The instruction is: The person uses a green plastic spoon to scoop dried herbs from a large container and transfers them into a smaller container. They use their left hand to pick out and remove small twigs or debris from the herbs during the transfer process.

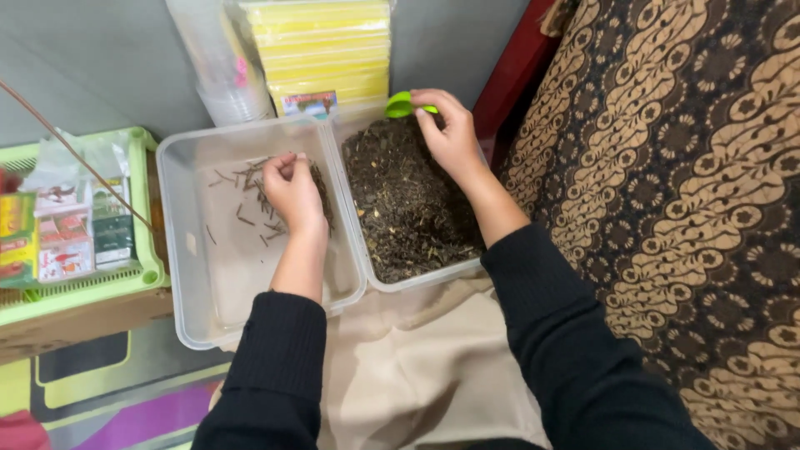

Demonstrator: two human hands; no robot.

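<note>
Green basket [142, 275], yellow packets [325, 50], patterned cloth [683, 183]

Clear plastic tubs [179, 250], patterned cloth [683, 192]

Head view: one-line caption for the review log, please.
Left hand over twigs in a clear tub; right hand holds a green scoop above a tub of dark dried leaves.

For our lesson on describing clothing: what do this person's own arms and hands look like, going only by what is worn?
Both arms wear long black sleeves of soft knit fabric with ribbed cuffs, pushed partway up the forearms. The left hand and right hand are bare: no gloves, and no rings, watch or bracelets show in this view.
</note>
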